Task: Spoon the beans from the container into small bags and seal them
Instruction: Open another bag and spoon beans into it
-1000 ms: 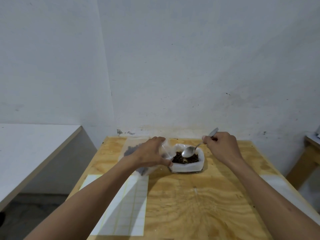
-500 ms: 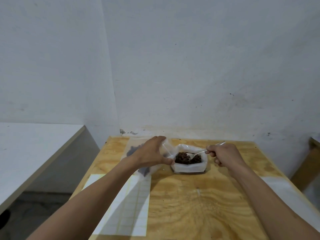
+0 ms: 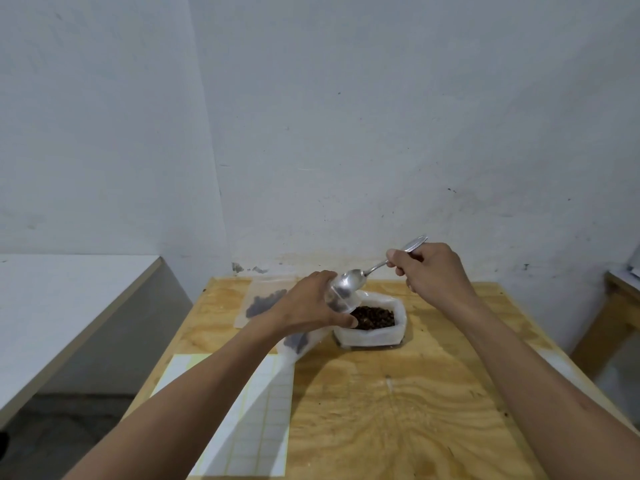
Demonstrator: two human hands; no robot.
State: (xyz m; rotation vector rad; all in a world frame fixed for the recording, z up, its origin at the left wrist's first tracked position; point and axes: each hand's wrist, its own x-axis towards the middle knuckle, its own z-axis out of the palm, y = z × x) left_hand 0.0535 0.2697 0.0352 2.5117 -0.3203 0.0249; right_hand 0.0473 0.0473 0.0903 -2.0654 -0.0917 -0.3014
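Beans [image 3: 374, 317] in container [image 3: 370, 337] near table's far edge

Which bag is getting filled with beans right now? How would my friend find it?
Start at the wooden table and find the white container of dark beans near the wall. Right beside it, the left hand holds a small clear bag with the spoon tipped into its mouth. The other bag lies flat behind it, untouched.
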